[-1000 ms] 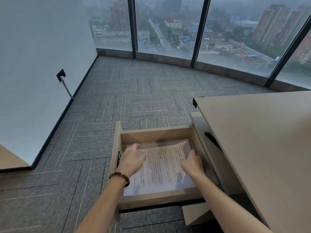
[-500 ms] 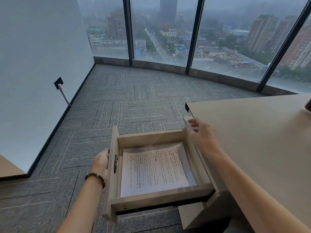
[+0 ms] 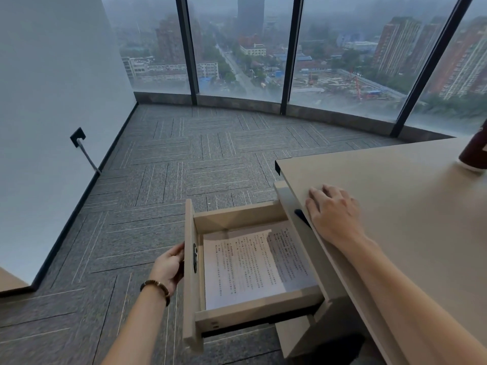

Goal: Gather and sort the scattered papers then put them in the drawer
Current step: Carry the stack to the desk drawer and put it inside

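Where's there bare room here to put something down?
The desk is bare between the right hand, resting at its left edge, and the cup at the far right. The drawer is crowded: papers cover nearly its whole floor, and the left hand holds its front.

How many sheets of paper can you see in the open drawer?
2: a top sheet lying flat in the drawer, and a second sheet sticking out from under its right side. More may be hidden beneath.
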Motion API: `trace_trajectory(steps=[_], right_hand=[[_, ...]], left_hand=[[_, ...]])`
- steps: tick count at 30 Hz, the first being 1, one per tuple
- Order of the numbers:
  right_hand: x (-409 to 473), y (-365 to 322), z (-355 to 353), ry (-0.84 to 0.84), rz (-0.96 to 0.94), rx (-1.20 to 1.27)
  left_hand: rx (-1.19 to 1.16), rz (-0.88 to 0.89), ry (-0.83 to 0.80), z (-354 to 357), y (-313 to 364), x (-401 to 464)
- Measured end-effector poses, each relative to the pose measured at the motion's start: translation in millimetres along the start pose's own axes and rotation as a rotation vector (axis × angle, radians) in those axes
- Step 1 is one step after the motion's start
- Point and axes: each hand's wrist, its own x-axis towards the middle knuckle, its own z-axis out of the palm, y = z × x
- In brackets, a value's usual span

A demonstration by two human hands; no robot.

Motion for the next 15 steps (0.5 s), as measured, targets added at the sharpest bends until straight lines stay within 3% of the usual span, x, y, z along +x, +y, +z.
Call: trace_trajectory(steps=[15], right_hand=[[5.7, 11.2, -0.9, -0.008, 0.042, 0.173]], left_hand=[[0.060, 0.084, -0.168, 112.7, -33.6, -3.2]])
